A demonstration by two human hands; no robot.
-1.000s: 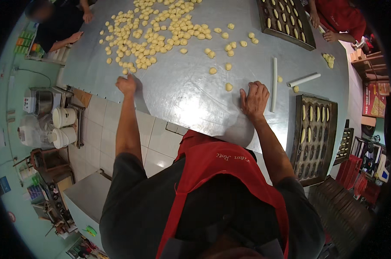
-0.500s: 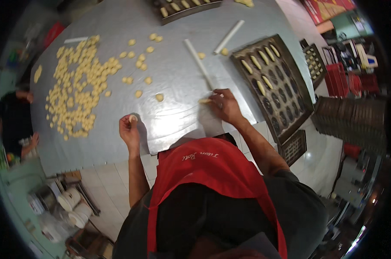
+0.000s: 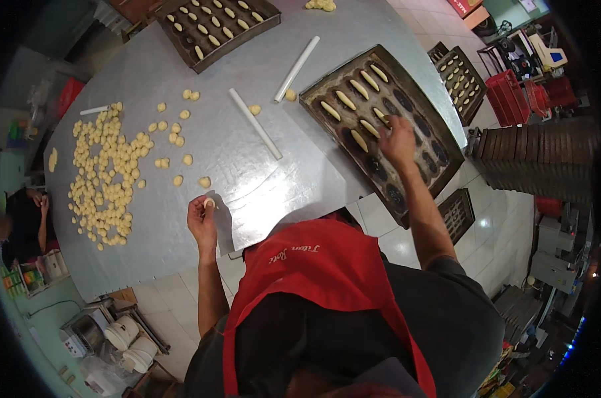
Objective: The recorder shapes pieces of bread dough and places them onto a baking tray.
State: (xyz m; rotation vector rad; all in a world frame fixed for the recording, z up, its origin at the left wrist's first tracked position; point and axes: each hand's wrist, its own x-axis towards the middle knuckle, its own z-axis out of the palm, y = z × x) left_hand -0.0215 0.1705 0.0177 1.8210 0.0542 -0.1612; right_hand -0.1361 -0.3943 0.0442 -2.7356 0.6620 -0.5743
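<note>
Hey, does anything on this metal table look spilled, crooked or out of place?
Nothing looks spilled. Slightly odd: the dark rectangular metal tray under the person's right hand appears to jut past the edge of the grey metal table, since pale floor tiles show beside its near end.

Pale floor tiles point(image 3: 174, 295) border the near edge of the shiny metal worktop point(image 3: 134, 262); a light green wall point(image 3: 47, 325) stands beyond its near left corner.

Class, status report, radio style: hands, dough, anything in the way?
Left hand pinching dough piece. Right hand over moulded tray, close to a dough strip; grip unclear. Possible obstacle: white rod on table, left of tray.
</note>
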